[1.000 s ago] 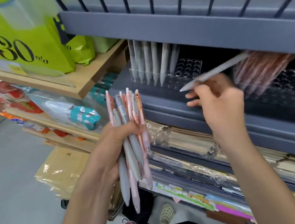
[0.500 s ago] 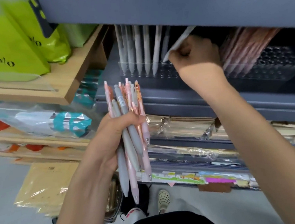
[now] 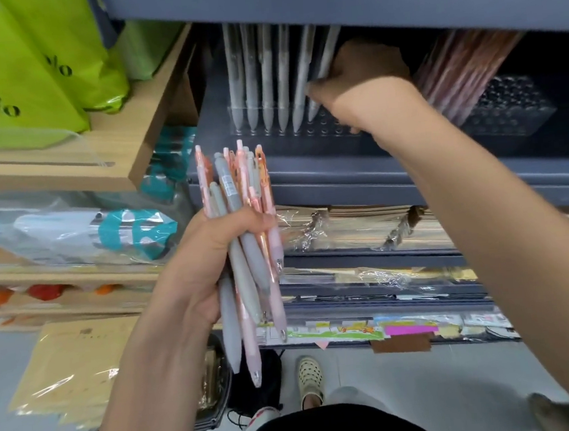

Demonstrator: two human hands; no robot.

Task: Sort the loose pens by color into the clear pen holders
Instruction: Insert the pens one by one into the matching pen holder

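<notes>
Grey pen (image 3: pixel 326 57), pinched in my right hand (image 3: pixel 365 94), stands tip-down at the clear holder (image 3: pixel 320 128) just under my fingers, beside the other grey ones. My left hand (image 3: pixel 208 266), lower down, grips the bundle (image 3: pixel 237 199) of pink and grey pens. Next, I judge, I let go once the pen is seated, then pick another by colour.

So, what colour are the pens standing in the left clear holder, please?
The pens are pale grey; the head view shows it.

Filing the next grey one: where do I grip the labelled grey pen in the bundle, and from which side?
I'd pinch the labelled grey pen by its top end, from above: that end stands clear of the left hand, which wraps its middle.
</notes>
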